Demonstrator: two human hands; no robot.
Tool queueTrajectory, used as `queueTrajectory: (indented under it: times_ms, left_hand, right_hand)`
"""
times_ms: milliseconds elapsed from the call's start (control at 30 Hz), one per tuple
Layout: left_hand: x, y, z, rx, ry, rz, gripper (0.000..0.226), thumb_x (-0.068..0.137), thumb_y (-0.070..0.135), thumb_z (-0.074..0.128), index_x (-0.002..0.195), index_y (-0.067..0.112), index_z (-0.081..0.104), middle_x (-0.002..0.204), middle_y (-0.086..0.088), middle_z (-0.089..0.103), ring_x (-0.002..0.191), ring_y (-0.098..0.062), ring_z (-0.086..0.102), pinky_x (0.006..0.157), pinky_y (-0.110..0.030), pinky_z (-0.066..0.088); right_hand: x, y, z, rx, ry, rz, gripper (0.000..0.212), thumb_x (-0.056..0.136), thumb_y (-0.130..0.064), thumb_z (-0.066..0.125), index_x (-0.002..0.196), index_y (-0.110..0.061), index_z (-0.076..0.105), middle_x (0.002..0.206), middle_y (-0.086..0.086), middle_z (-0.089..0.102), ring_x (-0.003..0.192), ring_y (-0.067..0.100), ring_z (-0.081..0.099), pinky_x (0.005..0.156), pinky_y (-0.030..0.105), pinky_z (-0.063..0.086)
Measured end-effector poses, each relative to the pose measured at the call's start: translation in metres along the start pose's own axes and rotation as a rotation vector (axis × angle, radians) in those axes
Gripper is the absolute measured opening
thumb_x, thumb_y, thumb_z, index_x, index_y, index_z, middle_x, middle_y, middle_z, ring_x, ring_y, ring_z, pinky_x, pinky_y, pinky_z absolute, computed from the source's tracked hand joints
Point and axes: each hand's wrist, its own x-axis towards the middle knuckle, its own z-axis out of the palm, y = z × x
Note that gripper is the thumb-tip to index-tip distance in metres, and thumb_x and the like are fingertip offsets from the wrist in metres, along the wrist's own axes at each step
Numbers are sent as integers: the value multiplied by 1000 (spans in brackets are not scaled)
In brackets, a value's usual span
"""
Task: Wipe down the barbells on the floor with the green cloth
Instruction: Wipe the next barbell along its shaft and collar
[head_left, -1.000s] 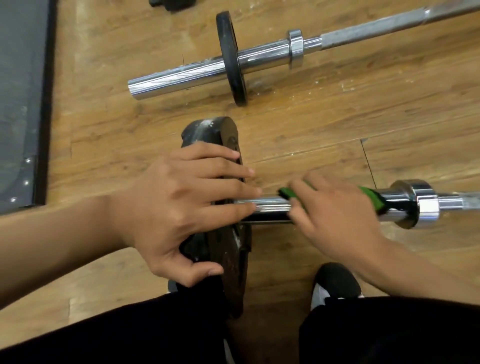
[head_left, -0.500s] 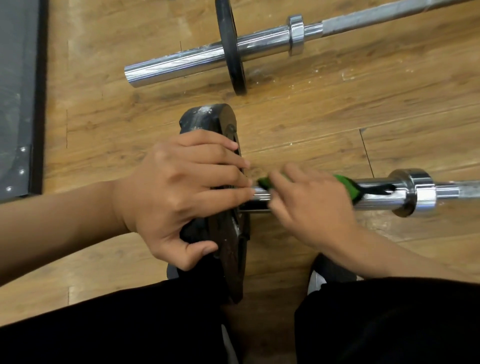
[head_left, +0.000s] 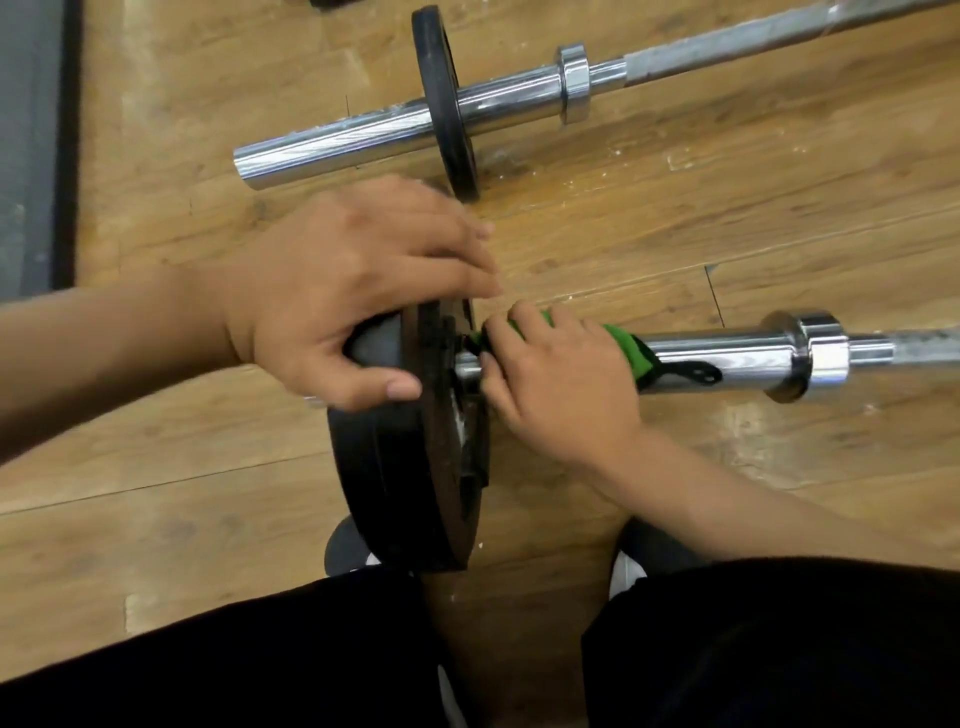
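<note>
Wraps green cloth (head_left: 626, 349) round the chrome sleeve of the near barbell (head_left: 737, 358) with right hand (head_left: 563, 387): fingers curled over the top of the bar, cloth pinned between palm and metal. Thumb position: cannot tell. Grip parked hard against the inner face of the big black plate (head_left: 400, 467), fingertips just beside the hub. Green visible only at the fingertips and past the heel of the hand. Black loop (head_left: 693, 371) off the cloth's right end, lying along the sleeve, pointing at the collar (head_left: 810, 356), clear of it.

Steadies that plate with left hand (head_left: 353, 291): palm over the top rim, thumb curled and pressed on the rim's near edge, four fingers laid close to straight across the top, tips past the plate on the sleeve side. Hands close together; touching or not, cannot tell.

Plate upright on edge on the wood floor (head_left: 675, 234), threaded on the near sleeve.

Far barbell (head_left: 363, 140) further up the floor, roughly parallel, well apart from the near one: bare sleeve end to the left, thin black plate (head_left: 447, 104) standing on it, second collar (head_left: 574, 83) right of that. Dark mat (head_left: 31, 145) along the left edge. Black trousers (head_left: 260, 665) across the bottom, shoe tips (head_left: 343, 551) poking out either side of the big plate's lower rim.
</note>
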Motion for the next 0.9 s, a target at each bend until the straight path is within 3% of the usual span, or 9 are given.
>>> queueTrajectory:
  times_ms: [133,233,333,533,667,800,900]
  left_hand:
    - [-6,4,-14,145,-93,-45,81,94,68,42,137,5,66,151,-19,54,151,-38,38,121,-66,25]
    - [-5,33,5,190,-53,-30,69,94,62,49,132,8,71,149,-14,59,146,-35,47,122,-62,26]
    - [2,34,11,157,15,-82,59,92,56,53,120,10,77,140,-7,67,135,-31,59,119,-56,34]
    - [5,11,2,222,-21,-90,58,91,52,53,124,9,74,140,-9,67,136,-32,58,116,-56,37]
    - [10,2,-10,323,-59,-191,64,96,57,45,132,10,69,154,-16,52,150,-38,38,124,-57,23]
    - [9,20,-1,379,-37,-163,63,96,60,51,128,10,71,155,-18,51,149,-39,39,126,-60,18]
    - [8,23,8,349,-3,-169,59,94,59,51,121,12,75,148,-12,60,145,-37,47,122,-62,24]
  right_hand:
    - [-19,66,-12,-45,42,7,35,102,-37,42,112,-11,62,101,12,62,86,35,56,70,44,39]
    - [-31,99,-14,-92,106,146,32,100,-33,45,109,-9,64,99,15,63,85,38,54,68,46,35]
    - [-23,78,-6,-96,194,274,26,97,-30,49,106,-12,65,100,12,64,88,36,53,72,44,31]
    - [19,-6,18,-4,184,45,42,97,-34,52,131,-10,62,121,13,64,99,36,55,82,46,38]
    - [9,32,12,-69,121,-75,49,98,-33,49,142,-12,55,134,15,61,108,36,56,89,45,38]
    - [-19,93,0,-84,206,93,40,100,-27,50,136,-14,61,133,14,63,107,37,55,89,46,38]
    - [-17,83,3,-20,281,304,36,100,-24,50,130,-13,65,131,14,63,112,37,51,98,48,36]
